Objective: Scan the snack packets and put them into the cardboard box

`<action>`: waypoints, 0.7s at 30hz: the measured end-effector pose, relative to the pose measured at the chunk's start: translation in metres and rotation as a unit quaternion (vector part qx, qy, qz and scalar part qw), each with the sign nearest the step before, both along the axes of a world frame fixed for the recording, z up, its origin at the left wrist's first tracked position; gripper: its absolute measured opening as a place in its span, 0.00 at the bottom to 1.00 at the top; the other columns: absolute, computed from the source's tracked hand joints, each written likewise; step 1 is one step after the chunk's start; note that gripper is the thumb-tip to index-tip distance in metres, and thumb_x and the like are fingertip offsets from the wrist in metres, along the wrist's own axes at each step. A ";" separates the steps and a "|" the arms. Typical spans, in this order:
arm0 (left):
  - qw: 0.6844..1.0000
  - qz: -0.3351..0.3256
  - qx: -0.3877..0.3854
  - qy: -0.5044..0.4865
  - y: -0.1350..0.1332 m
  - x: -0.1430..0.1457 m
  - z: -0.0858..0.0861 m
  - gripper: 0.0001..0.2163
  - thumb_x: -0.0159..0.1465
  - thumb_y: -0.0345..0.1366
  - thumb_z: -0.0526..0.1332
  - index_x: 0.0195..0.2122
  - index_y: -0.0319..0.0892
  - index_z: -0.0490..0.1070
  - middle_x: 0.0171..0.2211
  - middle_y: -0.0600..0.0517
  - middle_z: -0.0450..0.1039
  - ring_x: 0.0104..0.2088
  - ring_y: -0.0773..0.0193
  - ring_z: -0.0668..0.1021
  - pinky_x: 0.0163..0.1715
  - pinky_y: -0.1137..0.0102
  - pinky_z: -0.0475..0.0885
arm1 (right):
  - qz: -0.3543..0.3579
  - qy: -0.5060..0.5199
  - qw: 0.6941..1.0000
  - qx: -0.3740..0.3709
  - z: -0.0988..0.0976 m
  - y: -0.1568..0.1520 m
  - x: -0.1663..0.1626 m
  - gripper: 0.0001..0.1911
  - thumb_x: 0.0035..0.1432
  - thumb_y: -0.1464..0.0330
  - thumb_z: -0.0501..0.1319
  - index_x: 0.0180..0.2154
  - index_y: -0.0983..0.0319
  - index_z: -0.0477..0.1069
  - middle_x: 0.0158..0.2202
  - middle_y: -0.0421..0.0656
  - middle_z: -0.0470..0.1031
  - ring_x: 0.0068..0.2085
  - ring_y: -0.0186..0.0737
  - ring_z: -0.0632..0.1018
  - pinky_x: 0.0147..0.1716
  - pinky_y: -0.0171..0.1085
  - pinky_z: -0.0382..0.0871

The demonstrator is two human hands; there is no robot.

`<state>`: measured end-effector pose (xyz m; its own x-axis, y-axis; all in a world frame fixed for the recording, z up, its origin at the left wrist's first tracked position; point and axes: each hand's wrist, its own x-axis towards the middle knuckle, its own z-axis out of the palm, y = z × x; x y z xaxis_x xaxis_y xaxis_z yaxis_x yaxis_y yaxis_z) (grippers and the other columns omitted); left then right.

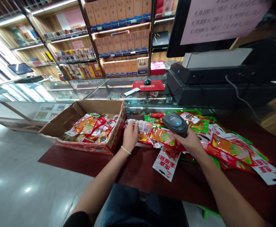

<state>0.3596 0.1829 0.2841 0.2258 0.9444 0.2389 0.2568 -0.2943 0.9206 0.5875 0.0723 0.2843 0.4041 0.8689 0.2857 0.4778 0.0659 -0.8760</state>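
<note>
Left hand [130,135] pinched in its grip a pale plastic barcoded packet [144,126], right hand [192,143] gripped a dark-grey plastic scanner [175,123] at the packet's three o'clock, open brown cardboard box [100,107] sat at nine.

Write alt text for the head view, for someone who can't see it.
A person's right hand holds a dark handheld scanner while their left hand holds a barcoded packet. Red and green packets are piled on a dark brown surface; to the left, an open cardboard box contains more packets.
</note>
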 end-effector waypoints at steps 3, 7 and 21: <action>0.944 0.005 -0.160 -0.290 0.018 0.041 -0.005 0.11 0.62 0.43 0.59 0.37 0.41 0.63 0.32 0.51 0.75 0.26 0.66 0.79 0.25 0.74 0.72 | -0.030 0.011 0.999 0.003 0.002 0.000 0.003 0.25 0.49 0.56 0.67 0.46 0.64 0.73 0.44 0.49 0.79 0.45 0.50 0.78 0.47 0.47 0.71; 0.873 -0.032 -0.232 -0.428 0.023 0.074 -0.020 0.14 0.56 0.37 0.66 0.37 0.41 0.62 0.37 0.50 0.76 0.32 0.65 0.81 0.34 0.69 0.76 | -0.040 0.032 0.999 0.005 0.006 -0.001 0.007 0.27 0.50 0.56 0.66 0.49 0.64 0.72 0.46 0.49 0.79 0.47 0.49 0.77 0.49 0.47 0.70; 0.846 0.032 -0.278 -0.454 0.028 0.061 -0.049 0.10 0.60 0.32 0.63 0.36 0.43 0.60 0.36 0.54 0.74 0.39 0.67 0.81 0.47 0.65 0.76 | 0.091 -0.040 0.989 -0.107 -0.002 -0.002 -0.010 0.29 0.51 0.61 0.66 0.56 0.54 0.66 0.50 0.42 0.77 0.49 0.48 0.77 0.46 0.44 0.71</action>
